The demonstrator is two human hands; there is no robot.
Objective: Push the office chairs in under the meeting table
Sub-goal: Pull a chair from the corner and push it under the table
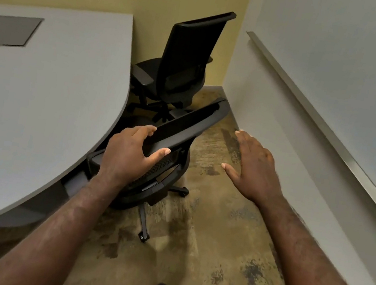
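Backrest top (185,127) of your near office chair (150,181) runs seven-to-one o'clock, seat tucked under the meeting table (40,97). Your left hand (127,154) grasps it; your right hand (252,168) hovers spread, empty.

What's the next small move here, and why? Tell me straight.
Probably set the open right hand on the near chair backrest's free end; only the left hand grips it, and the seat is just partly under the table.

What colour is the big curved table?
The curved meeting table is pale grey, seen in the head view.
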